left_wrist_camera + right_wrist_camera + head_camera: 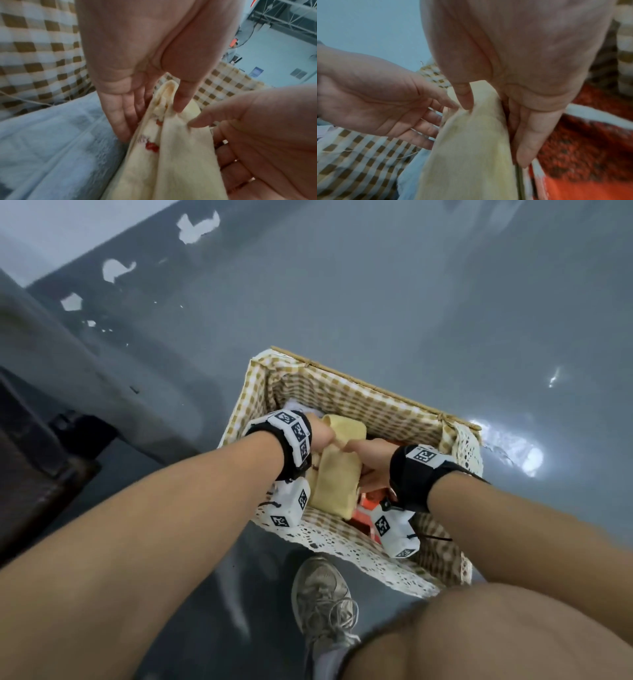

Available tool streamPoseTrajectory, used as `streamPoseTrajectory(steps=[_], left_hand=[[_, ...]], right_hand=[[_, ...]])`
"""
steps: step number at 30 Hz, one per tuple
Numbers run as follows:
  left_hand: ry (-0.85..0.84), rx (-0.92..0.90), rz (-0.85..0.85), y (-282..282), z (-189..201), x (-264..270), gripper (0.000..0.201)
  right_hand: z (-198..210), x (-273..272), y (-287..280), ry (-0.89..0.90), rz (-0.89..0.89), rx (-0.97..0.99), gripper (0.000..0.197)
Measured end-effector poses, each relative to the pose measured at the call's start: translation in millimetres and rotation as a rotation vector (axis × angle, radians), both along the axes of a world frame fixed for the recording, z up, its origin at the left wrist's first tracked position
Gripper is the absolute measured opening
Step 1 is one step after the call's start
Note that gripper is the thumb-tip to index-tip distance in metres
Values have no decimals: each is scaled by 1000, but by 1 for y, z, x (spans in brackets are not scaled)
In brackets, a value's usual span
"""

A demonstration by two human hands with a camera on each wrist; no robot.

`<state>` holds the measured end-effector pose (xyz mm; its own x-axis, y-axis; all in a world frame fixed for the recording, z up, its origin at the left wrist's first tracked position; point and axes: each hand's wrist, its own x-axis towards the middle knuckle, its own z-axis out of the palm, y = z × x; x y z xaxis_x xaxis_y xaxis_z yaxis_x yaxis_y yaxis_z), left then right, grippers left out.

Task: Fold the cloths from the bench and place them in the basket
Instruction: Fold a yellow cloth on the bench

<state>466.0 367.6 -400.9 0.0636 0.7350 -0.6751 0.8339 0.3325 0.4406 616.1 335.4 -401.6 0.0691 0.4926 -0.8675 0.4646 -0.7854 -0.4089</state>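
A wicker basket [371,382] with a brown-and-white checked lining stands on the grey floor. Inside it a folded pale yellow cloth [337,484] stands on edge, with small red marks showing in the left wrist view [171,169]. My left hand [323,436] pinches the cloth's top fold, thumb on one face and straight fingers [120,121] down the other. My right hand [366,453] pinches the same fold from the opposite side, its thumb [464,97] on the near face and its fingers behind. The cloth's lower part is hidden in the basket.
A white cloth [51,142] lies in the basket left of the yellow one, and a red-orange patterned cloth [590,148] lies on the right. My shoe [322,594] and bare knee [496,635] are just before the basket. A grey structure [51,364] rises at the left.
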Motion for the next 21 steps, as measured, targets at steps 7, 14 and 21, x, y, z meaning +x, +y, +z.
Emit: streamPoseTrajectory(steps=[7, 14, 21], left_hand=[[-265, 123, 253, -15, 78, -50, 28], [-259, 363, 317, -89, 179, -170, 12], [96, 526, 325, -209, 242, -319, 20]], right_hand=[[80, -28, 20, -219, 398, 304, 39], [180, -162, -3, -29, 881, 486, 30], [245, -334, -74, 157, 1183, 664, 15]])
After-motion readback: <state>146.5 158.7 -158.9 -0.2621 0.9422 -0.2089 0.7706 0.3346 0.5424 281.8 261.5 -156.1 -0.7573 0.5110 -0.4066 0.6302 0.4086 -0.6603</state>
